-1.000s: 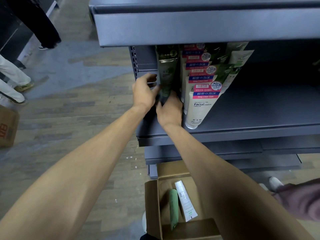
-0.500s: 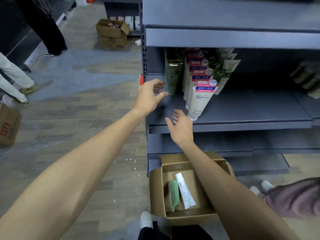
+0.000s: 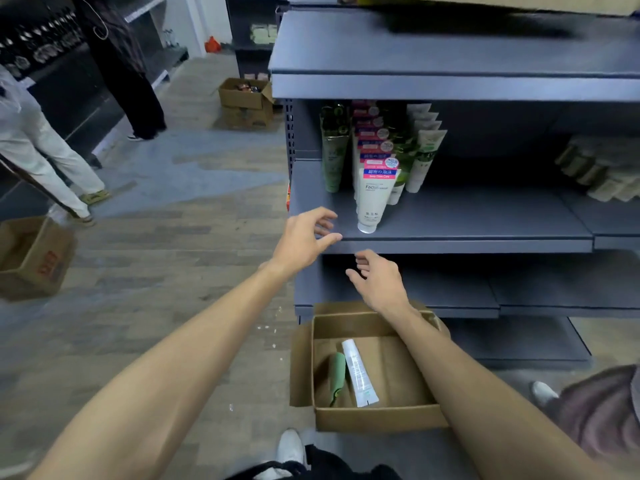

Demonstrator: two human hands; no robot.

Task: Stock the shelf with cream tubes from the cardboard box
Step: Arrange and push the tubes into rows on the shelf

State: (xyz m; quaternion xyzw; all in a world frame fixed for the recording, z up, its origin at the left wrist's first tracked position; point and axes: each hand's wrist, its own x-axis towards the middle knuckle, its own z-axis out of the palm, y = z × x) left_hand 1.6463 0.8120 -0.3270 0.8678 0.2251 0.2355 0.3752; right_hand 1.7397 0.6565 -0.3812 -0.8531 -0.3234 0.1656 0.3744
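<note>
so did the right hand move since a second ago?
Yes. The right hand has pulled back from the green tubes, off the shelf and down past its front edge, toward the cardboard box. It is open, empty.

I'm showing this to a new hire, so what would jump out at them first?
Probably the two bare arms reaching forward, left hand and right hand both empty near the shelf edge. Then the tubes standing in rows at the shelf's left end, and the cardboard box on the floor below, holding a green tube and a white tube.

Two tubes [image 3: 358,374] (green, white) in box [image 3: 381,417].
</note>
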